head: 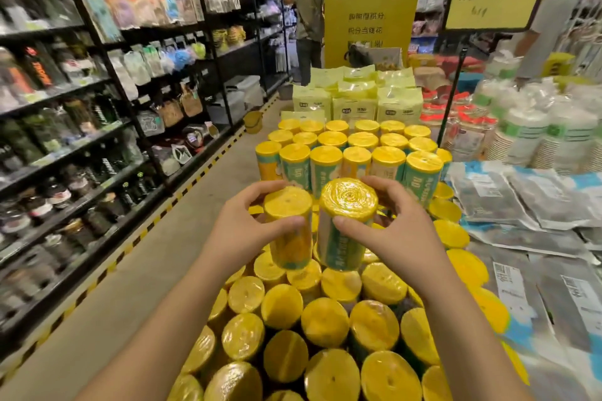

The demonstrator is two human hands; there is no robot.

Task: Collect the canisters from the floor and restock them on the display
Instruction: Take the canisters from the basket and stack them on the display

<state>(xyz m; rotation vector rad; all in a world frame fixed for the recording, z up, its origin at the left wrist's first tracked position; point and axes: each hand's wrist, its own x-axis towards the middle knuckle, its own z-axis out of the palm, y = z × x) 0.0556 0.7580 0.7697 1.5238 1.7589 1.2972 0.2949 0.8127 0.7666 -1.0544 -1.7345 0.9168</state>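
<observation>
Over the stacked display I have both hands at mid-frame, each wrapped round its own canister. The left hand [241,231] grips the left canister [288,205] just under its yellow lid, thumb across the front and fingers curled behind. The right hand [391,234] grips the right canister [347,202] the same way, thumb pressed below the rim of its shiny wrapped top. Both canisters stand roughly upright, side by side. Whether they touch or are only very close, I cannot tell.

They are held just above the lower layer [322,322] of yellow-topped canisters that fills the near part of the display. Beyond them a raised block [355,146] of upright canisters stands in rows, its nearest row just behind my fingers.

Further back sit pale green packs [358,98], and grey flat packets [537,205] lie to the right of the stack. On the left the floor [130,286] runs along striped tape [156,215] beside dark shelving [81,107]. A person [308,16] stands far down the aisle, next to a yellow pillar [371,26].
</observation>
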